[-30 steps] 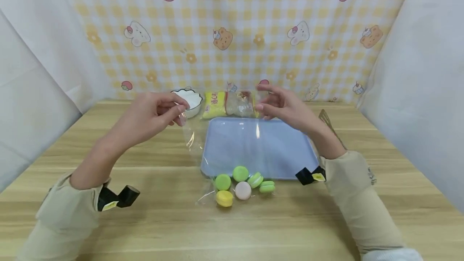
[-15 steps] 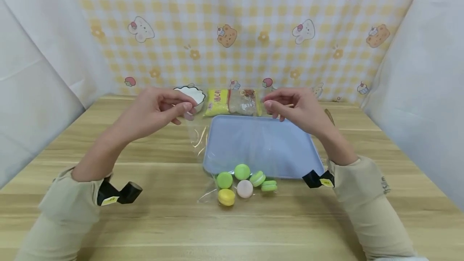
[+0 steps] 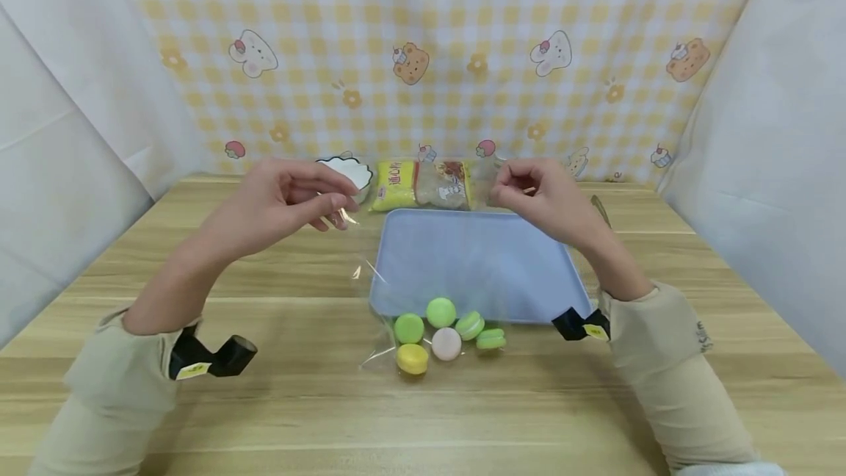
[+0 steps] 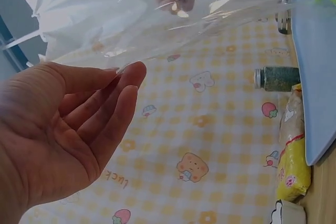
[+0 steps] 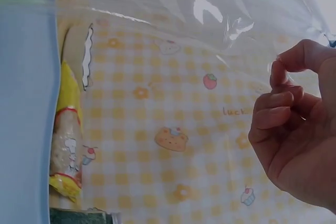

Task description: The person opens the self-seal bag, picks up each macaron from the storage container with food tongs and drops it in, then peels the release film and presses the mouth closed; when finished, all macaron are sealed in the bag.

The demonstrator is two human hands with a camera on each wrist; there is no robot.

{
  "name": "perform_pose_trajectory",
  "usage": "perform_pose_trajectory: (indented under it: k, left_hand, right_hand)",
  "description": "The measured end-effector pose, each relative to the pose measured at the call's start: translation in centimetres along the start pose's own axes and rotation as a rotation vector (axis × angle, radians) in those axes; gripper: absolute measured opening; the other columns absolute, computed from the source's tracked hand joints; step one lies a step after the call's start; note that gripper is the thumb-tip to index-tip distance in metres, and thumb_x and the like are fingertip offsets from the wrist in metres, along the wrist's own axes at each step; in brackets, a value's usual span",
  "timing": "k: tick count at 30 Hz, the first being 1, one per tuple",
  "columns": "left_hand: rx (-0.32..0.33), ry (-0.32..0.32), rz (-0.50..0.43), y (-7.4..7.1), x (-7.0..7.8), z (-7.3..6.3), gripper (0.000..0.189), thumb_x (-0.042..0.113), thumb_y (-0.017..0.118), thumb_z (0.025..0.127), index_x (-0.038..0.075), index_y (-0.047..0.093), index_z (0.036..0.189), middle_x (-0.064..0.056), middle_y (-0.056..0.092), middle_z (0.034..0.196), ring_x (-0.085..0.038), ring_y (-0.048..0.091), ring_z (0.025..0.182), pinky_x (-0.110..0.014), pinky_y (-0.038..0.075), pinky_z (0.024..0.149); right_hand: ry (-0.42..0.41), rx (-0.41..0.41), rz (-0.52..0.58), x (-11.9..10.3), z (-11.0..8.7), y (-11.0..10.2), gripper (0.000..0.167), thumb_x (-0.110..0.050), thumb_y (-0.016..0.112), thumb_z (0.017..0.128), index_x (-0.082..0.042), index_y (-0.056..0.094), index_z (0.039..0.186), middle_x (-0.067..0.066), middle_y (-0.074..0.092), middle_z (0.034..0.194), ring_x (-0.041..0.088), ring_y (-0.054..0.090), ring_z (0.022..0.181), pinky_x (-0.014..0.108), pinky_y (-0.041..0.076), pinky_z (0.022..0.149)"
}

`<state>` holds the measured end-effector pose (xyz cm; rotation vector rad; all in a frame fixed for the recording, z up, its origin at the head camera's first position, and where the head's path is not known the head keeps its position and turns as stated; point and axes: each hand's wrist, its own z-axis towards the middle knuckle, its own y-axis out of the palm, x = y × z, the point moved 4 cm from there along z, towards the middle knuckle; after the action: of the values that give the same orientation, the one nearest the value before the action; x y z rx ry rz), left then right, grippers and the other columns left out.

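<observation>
A clear plastic bag (image 4: 220, 11) hangs between my two hands, its top edge stretched sideways above the tray. My left hand (image 3: 284, 200) pinches one upper corner between thumb and forefinger, the other fingers loosely bent. At the opposite corner my right hand (image 3: 545, 200) pinches the film with thumb and forefinger. Down at the bag's bottom, on the table, lie several green macarons (image 3: 440, 312), a yellow macaron (image 3: 413, 359) and a pale pinkish macaron (image 3: 446, 344). They show through the film. Its exact outline is hard to make out in the head view.
Behind the bag lies a blue tray (image 3: 529, 270). Further back are a yellow food packet (image 3: 396, 186) and a white scalloped bowl (image 3: 357, 171). A jar with dark green contents (image 4: 281, 78) stands near the packet. A whisk-like wire tool (image 3: 599, 209) sits behind my right wrist.
My right hand's spread fingers have drawn together into a pinch, and the hand has shifted right and slightly down. My left hand has moved a little to the right. The macarons stay in place.
</observation>
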<state>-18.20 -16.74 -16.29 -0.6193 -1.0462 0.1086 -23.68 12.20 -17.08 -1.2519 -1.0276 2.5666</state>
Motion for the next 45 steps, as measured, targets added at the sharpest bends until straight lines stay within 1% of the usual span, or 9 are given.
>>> perform_pose_trajectory:
  k: [6, 13, 20, 24, 30, 34, 38, 41, 45]
  left_hand:
    - [-0.035, 0.008, -0.069, -0.5, -0.1, -0.1, 0.018, 0.004, 0.057, 0.092, -0.004, 0.064, 0.106, -0.008, 0.069, 0.091, -0.023, 0.067, 0.076, -0.032, 0.053, 0.064]
    - [-0.018, -0.032, -0.044, -0.5, -0.1, -0.2, 0.02, 0.007, 0.058, 0.092, -0.001, 0.065, 0.108, -0.007, 0.068, 0.088, -0.022, 0.066, 0.075, -0.031, 0.053, 0.065]
    - [0.006, -0.067, -0.013, -0.6, -0.4, -0.3, 0.02, 0.01, 0.058, 0.092, 0.001, 0.066, 0.108, -0.009, 0.067, 0.085, -0.022, 0.066, 0.073, -0.031, 0.053, 0.066]
    - [0.017, -0.066, -0.023, -0.7, -0.5, -0.3, 0.02, 0.009, 0.06, 0.091, -0.001, 0.066, 0.107, -0.006, 0.068, 0.089, -0.021, 0.066, 0.073, -0.031, 0.053, 0.065]
    - [0.043, -0.069, -0.031, -0.7, -0.5, -0.1, 0.02, 0.007, 0.062, 0.09, -0.004, 0.066, 0.105, -0.005, 0.069, 0.089, -0.018, 0.066, 0.073, -0.029, 0.053, 0.063]
    - [0.063, -0.069, -0.023, -0.7, -0.6, -0.1, 0.019, 0.008, 0.064, 0.089, -0.002, 0.068, 0.105, -0.005, 0.069, 0.09, -0.015, 0.065, 0.079, -0.03, 0.053, 0.065]
    - [0.062, -0.057, -0.031, -0.9, -0.7, 0.0, 0.02, 0.008, 0.062, 0.089, -0.002, 0.067, 0.106, -0.003, 0.069, 0.091, -0.016, 0.066, 0.078, -0.03, 0.053, 0.065]
    - [0.052, -0.056, -0.036, -1.0, -0.7, -0.1, 0.021, 0.007, 0.061, 0.09, -0.003, 0.066, 0.108, -0.003, 0.07, 0.09, -0.017, 0.066, 0.077, -0.03, 0.053, 0.065]
    - [0.033, -0.068, -0.036, -1.0, -0.8, -0.1, 0.025, 0.01, 0.06, 0.091, -0.002, 0.064, 0.113, -0.007, 0.069, 0.09, -0.02, 0.066, 0.077, -0.032, 0.053, 0.066]
  right_hand:
    - [-0.032, -0.034, -0.042, -0.1, -0.8, -1.9, 0.022, 0.0, 0.049, 0.089, -0.006, 0.057, 0.069, 0.006, 0.052, 0.068, 0.017, 0.043, 0.058, 0.026, 0.037, 0.052]
    - [-0.117, -0.048, -0.099, -0.5, -1.2, -2.4, 0.029, -0.001, 0.049, 0.091, -0.011, 0.063, 0.068, 0.002, 0.054, 0.063, 0.015, 0.043, 0.053, 0.026, 0.038, 0.048]
    - [-0.142, -0.026, -0.164, -0.4, -1.1, -2.3, 0.019, -0.005, 0.054, 0.093, -0.006, 0.072, 0.086, 0.001, 0.067, 0.081, 0.014, 0.059, 0.071, 0.024, 0.05, 0.057]
    - [-0.156, 0.007, -0.161, -0.5, -1.1, -2.3, 0.015, -0.003, 0.058, 0.091, -0.003, 0.073, 0.095, 0.002, 0.069, 0.081, 0.014, 0.063, 0.071, 0.023, 0.05, 0.054]
    - [-0.202, 0.02, -0.002, -0.1, -1.1, -2.6, 0.022, 0.005, 0.057, 0.088, -0.002, 0.071, 0.103, 0.002, 0.068, 0.074, 0.013, 0.061, 0.063, 0.022, 0.045, 0.049]
    - [-0.22, 0.011, 0.125, 0.2, -1.1, -2.7, 0.023, 0.008, 0.056, 0.088, -0.001, 0.071, 0.103, 0.008, 0.068, 0.072, 0.016, 0.06, 0.059, 0.024, 0.041, 0.046]
    - [-0.237, -0.011, 0.268, 0.3, -1.1, -2.7, 0.026, 0.013, 0.054, 0.086, 0.0, 0.071, 0.102, 0.013, 0.067, 0.073, 0.018, 0.06, 0.059, 0.025, 0.044, 0.048]
    - [-0.259, -0.038, 0.331, 0.3, -1.0, -2.7, 0.026, 0.016, 0.053, 0.085, 0.005, 0.07, 0.101, 0.015, 0.067, 0.076, 0.018, 0.058, 0.06, 0.025, 0.045, 0.05]
    - [-0.284, -0.057, 0.351, 0.3, -1.1, -2.5, 0.026, 0.018, 0.052, 0.085, 0.007, 0.069, 0.101, 0.014, 0.067, 0.079, 0.018, 0.055, 0.058, 0.026, 0.045, 0.05]
